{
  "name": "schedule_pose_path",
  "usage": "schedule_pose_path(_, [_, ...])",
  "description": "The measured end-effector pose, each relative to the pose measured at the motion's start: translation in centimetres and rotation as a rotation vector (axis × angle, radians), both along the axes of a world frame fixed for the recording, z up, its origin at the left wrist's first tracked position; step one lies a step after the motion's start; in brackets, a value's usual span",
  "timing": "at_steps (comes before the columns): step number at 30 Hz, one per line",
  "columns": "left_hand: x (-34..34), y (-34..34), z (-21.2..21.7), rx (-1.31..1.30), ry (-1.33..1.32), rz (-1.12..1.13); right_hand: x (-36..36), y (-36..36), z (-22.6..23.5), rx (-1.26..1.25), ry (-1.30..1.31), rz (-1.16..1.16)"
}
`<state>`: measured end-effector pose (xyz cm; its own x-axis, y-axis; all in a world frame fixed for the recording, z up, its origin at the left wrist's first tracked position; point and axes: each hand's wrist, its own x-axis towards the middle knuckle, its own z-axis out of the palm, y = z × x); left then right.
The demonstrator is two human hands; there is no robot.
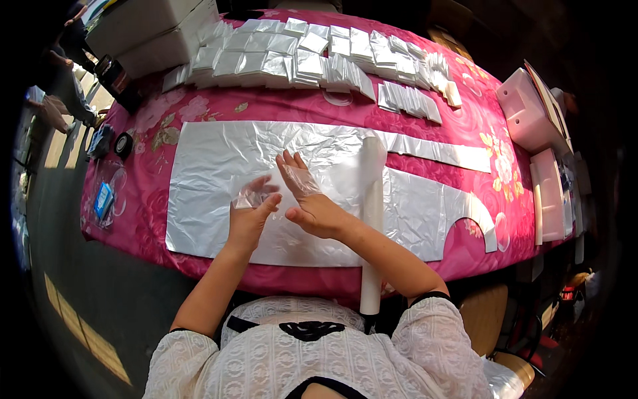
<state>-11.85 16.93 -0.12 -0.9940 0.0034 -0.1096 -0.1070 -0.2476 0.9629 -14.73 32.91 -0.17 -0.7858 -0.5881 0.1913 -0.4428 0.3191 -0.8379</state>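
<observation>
Both my hands hover over a stack of shiny silvery-white plastic sheets (219,166) shaped like aprons, with straps and a curved cutout at the right end. My left hand (251,211) is raised with its fingers apart and slightly blurred. Facing it, my right hand (311,203) has its palm turned inward and fingers stretched. Clear thin film covers part of the fingers or palm on each hand. Neither hand visibly grips anything. A long white tube (372,226) lies across the sheets, just past my right hand, and its near end overhangs the table edge.
Rows of folded silvery packets (259,53) fill the far side of the pink floral tablecloth (146,206). White foam boxes (156,33) stand at the far left, others (545,113) at the right. Black tape (123,144), a dark jar (114,76) and a blue packet (104,199) sit left.
</observation>
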Motion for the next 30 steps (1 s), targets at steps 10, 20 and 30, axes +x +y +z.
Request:
schedule_pose_path(10, [-0.5, -5.1, -2.6, -0.075, 0.077, 0.178, -4.9, 23.1, 5.6, -0.836, -0.239, -0.698])
schedule_pose_path(20, [0.5, -10.3, -4.4, -0.376, 0.093, 0.322, 2.2, 34.5, 3.1, -0.788, -0.561, -1.239])
schedule_pose_path(30, [3.2, -17.7, -3.4, -0.406, 0.160, 0.568, 8.8, 16.2, 1.1, 0.630, 0.326, -0.048])
